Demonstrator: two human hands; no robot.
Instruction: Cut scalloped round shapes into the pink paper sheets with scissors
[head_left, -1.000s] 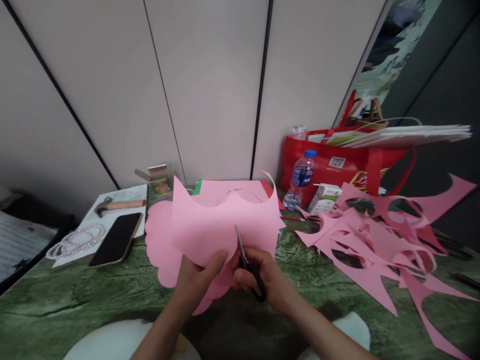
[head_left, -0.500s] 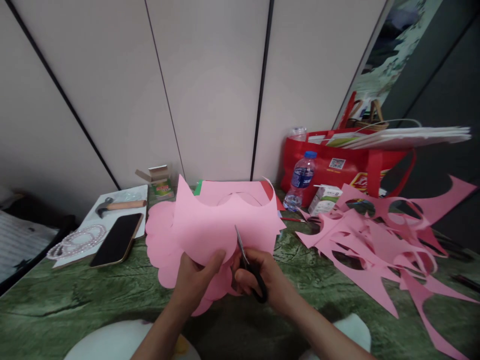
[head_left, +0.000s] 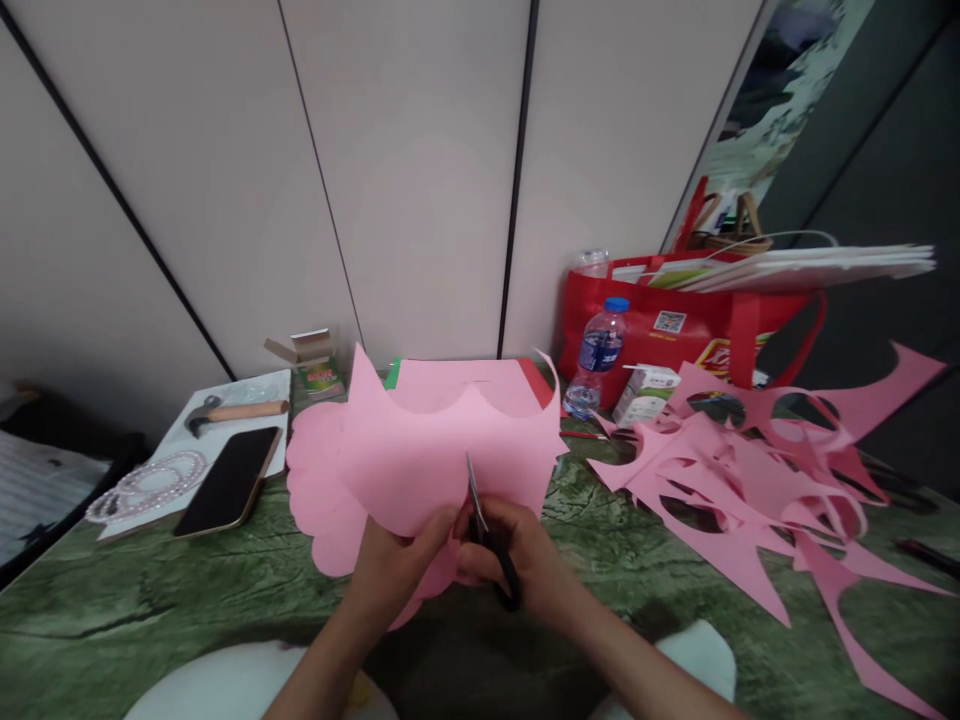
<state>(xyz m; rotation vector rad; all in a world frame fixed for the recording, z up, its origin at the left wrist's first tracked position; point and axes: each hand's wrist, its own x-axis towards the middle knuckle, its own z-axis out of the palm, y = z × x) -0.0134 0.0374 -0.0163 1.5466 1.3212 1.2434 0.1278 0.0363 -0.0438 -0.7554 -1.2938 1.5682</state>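
My left hand (head_left: 397,560) pinches the lower edge of a sheet of pink paper (head_left: 420,455), thumb on top and fingers underneath. The sheet has curved cut-outs along its far edge and is held up above the table. In my right hand (head_left: 517,560) is a pair of black-handled scissors (head_left: 501,570), fingers wrapped round the handles. Their blades point away from me and lie against the sheet's middle, close beside my left thumb. Scallop-edged pink paper shapes (head_left: 319,480) lie below and to the left, partly covered by the sheet.
Pink paper scraps (head_left: 720,480) lie heaped at right. Behind stand a water bottle (head_left: 598,355), a small carton (head_left: 646,395) and a red bag (head_left: 667,320). At left are a phone (head_left: 229,482), a hammer (head_left: 240,410), a bead string (head_left: 154,485) and an opened small box (head_left: 316,365).
The scissors and my right hand have shifted slightly left, nearer my left thumb. The whole view has also moved a little. Both hands keep their hold.
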